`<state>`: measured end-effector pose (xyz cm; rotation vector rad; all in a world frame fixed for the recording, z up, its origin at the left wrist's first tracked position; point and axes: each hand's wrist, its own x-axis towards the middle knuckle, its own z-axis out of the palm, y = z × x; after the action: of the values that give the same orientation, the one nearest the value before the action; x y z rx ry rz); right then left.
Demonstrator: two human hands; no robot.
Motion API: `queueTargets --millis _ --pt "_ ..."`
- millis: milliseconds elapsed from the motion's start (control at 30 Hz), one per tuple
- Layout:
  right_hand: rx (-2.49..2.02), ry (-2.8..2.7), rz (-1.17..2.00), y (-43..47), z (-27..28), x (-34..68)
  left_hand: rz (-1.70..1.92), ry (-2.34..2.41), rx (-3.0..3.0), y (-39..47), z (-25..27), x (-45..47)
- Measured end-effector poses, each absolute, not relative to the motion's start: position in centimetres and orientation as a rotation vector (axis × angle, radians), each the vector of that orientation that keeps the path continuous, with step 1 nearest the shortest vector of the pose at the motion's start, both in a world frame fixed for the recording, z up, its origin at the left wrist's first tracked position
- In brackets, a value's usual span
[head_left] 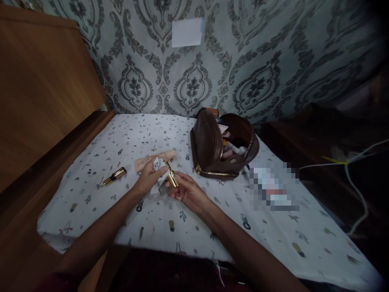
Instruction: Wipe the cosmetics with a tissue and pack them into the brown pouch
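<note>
Desk (200, 239): patterned cover. Bag (206, 138) on it, right of both hands, unzipped, contents showing. Left hand (147, 176), right hand (190, 192) mid-desk, nearly touching. Beige tube (142, 163) lies behind left. Cloth (158, 187) gripped in left fingers. Lipstick (114, 176) lies farther left. Gold tube (173, 178) pinched in right fingers, beside cloth.

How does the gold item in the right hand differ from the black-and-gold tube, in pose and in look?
The gold item is held in the right hand, while the black-and-gold tube lies on the patterned cloth, apart from both hands. The gold item looks mostly gold; the black-and-gold tube shows clear black parts. Both have shiny gold surfaces.
</note>
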<state>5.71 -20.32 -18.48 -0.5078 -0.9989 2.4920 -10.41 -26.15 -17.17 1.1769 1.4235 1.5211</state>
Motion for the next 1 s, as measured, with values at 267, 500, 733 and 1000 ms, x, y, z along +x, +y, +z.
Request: queueTargets --millis 267,500,733,1000 --pt "-0.43 -1.126 2.588 -20.5 -18.5 5.9 1.555 1.404 0.863 -25.9 -17.1 -10.2" --pt "-0.14 -1.094 2.785 -20.3 -18.5 6.4 1.446 1.176 0.734 -26.3 -16.7 -10.1" --pt "-0.14 -1.048 2.838 -20.2 -18.8 6.7 1.314 0.996 0.834 -26.9 -16.2 -9.4" --pt "-0.432 -1.13 2.594 -20.7 -18.9 5.7 1.335 1.096 0.849 -26.5 -16.2 -8.9"
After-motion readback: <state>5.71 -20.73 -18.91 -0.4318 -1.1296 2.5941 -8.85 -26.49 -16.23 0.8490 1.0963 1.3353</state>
